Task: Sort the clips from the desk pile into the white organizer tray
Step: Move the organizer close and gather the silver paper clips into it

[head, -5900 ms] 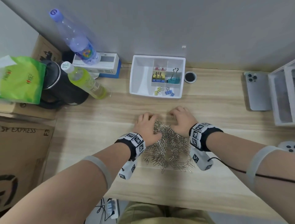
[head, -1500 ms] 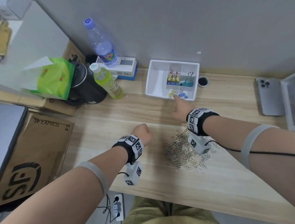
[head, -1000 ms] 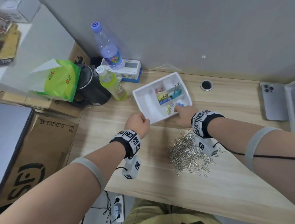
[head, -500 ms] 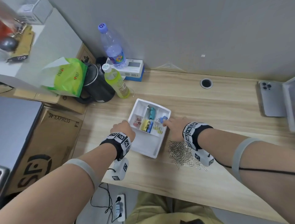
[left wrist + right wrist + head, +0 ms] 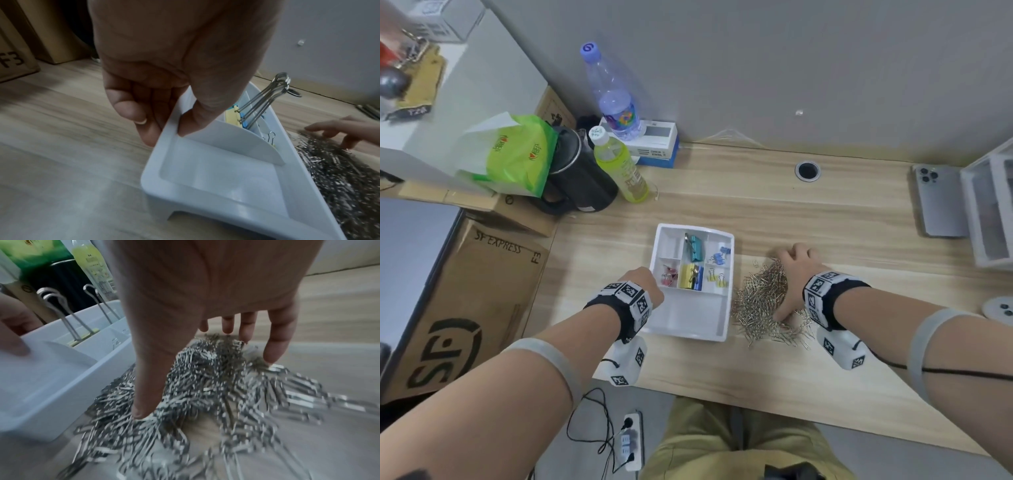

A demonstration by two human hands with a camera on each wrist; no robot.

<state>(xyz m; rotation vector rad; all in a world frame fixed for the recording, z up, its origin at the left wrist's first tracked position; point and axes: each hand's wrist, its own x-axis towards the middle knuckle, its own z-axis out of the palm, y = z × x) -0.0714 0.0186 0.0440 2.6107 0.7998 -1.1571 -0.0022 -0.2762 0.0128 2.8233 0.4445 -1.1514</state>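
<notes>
The white organizer tray [image 5: 688, 335] [image 5: 205, 183] [image 5: 47, 391] sits just left of the pile of silver paper clips [image 5: 760, 305] [image 5: 226, 426] [image 5: 339, 175]. Its small compartments hold coloured binder clips [image 5: 693, 248] [image 5: 265, 99]; the large front compartment is bare. My left hand [image 5: 645, 284] [image 5: 166, 134] pinches the tray's left rim, thumb inside and fingers outside. My right hand [image 5: 792, 270] [image 5: 205, 382] lies spread over the pile, with the thumb and fingertips [image 5: 272, 352] touching the clips.
Two bottles [image 5: 619, 168], a black kettle [image 5: 582, 185] and a green bag [image 5: 517, 154] crowd the back left. A phone [image 5: 936, 202] and a white box [image 5: 993, 209] stand at the right. A cardboard box [image 5: 458, 308] sits left of the desk.
The tray was dragged from the back of the desk, turned, and now sits beside the pile. My right hand left the tray and came down on the clips; the left still holds the rim.
</notes>
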